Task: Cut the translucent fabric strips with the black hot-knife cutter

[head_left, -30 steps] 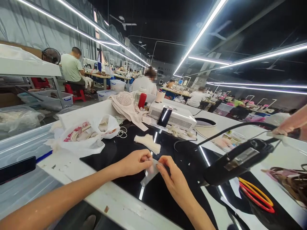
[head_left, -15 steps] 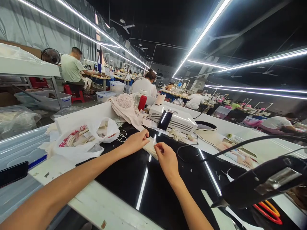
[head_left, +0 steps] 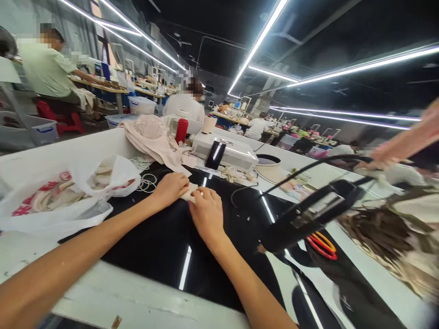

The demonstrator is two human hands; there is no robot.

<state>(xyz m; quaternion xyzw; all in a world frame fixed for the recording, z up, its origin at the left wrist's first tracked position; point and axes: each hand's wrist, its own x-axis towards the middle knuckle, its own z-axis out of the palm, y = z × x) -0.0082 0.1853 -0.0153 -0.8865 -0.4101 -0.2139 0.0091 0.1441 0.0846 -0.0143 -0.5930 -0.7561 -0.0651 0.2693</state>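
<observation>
A small cream fabric piece (head_left: pixel 189 193) lies on the glossy black tabletop (head_left: pixel 154 256), between my two hands. My left hand (head_left: pixel 170 188) has its fingers curled and closed on the piece's left end. On the other end, my right hand (head_left: pixel 207 208) presses with bent fingers, its thumb side against the cloth. Both hands partly cover the fabric. Just beyond them, pale pink lace garments (head_left: pixel 154 137) drape over the table's back edge.
Left, a white plastic bag (head_left: pixel 85 214) holds scraps. Behind stand a phone (head_left: pixel 215 154), white machine (head_left: pixel 236 153) and red cylinder (head_left: pixel 181 130). Right, a black tool (head_left: pixel 308 217) hangs near red-orange scissor handles (head_left: pixel 322 244) and brown cloth (head_left: pixel 384 228). Seated people work beyond.
The view has turned right, so the table items sit further left. My right hand has come down from a raised pinch onto the fabric. A blurred pink shape now shows at the upper right.
</observation>
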